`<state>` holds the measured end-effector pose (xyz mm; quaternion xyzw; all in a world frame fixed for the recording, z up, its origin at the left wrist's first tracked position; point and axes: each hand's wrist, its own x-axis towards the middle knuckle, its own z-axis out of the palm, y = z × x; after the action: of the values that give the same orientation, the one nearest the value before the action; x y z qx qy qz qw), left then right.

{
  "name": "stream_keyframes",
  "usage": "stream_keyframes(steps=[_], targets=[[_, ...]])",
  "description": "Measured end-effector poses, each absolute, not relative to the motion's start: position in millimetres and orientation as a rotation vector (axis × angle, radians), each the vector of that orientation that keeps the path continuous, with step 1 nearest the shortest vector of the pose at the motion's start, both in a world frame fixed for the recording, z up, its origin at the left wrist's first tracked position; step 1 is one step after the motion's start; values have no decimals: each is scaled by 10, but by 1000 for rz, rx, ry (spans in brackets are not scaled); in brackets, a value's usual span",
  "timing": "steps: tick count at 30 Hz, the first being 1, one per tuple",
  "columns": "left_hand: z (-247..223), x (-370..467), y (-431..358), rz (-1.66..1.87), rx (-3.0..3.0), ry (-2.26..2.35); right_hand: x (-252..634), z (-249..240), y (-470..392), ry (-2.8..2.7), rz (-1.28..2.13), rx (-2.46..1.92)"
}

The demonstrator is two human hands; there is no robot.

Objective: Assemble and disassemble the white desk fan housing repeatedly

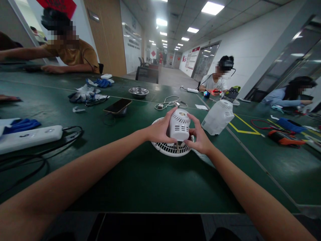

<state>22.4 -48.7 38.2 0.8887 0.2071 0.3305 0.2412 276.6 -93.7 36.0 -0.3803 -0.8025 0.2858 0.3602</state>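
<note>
A white vented housing point(180, 125) with slots and a round top opening is held between my two hands. My left hand point(162, 129) grips its left side, and my right hand point(199, 137) has its fingers and thumb against the right side. Beneath it, a round white grille point(173, 150) lies on the green table point(150, 187). A small dark part shows under the housing, too small to make out. Just right of my right hand stands a translucent white plastic container point(218, 117). A white cable point(170, 103) is coiled behind the grille.
On the left are a power strip point(32, 137) with black cables, a phone point(118, 105) and gloves point(86, 95). A metal bowl point(138, 92) stands further back. To the right lie an orange-and-black tool point(284, 138) and a blue pouch point(291, 124). Several people sit around the table.
</note>
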Motion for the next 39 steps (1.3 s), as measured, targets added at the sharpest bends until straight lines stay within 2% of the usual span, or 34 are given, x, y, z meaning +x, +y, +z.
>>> stream_keyframes(steps=[31,39], targets=[[397,152,-440,969,2498,524,2725,386,-941,-2131,708,-1025],[374,146,-409,948,2494,521,2757,391,-936,-2113,805,-995]])
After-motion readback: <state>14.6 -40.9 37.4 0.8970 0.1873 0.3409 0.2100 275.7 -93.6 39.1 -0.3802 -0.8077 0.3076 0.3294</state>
